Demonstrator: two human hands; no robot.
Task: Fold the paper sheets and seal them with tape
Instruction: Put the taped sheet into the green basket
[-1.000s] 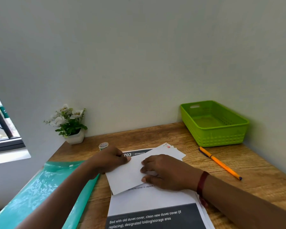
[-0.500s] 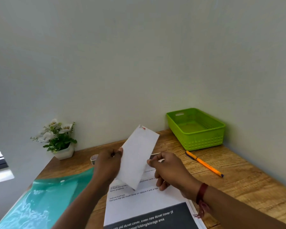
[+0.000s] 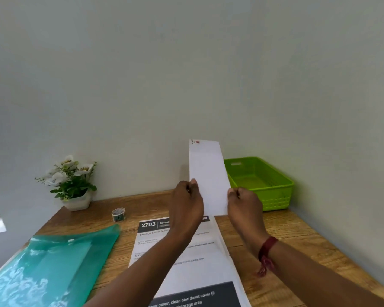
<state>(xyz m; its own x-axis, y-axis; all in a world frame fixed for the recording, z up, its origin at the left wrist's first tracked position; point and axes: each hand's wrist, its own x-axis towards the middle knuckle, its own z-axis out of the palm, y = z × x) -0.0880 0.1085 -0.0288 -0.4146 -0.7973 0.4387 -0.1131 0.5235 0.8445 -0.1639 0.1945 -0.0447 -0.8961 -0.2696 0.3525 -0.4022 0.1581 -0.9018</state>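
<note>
the person's left hand [image 3: 186, 202] and right hand [image 3: 244, 204] are both pinching the folded paper [image 3: 207, 176], holding it up over the desk with its long side pointing to 12 o'clock. the tape roll [image 3: 118, 214] is sitting at about 9 o'clock, nearer the left hand.

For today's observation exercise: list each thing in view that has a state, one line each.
folded paper: folded, held upright off the desk
left hand: pinching its left edge
right hand: pinching its right edge
tape roll: on desk, untouched
green basket: empty
teal folder: closed, flat
printed sheets: unfolded, stacked
</note>
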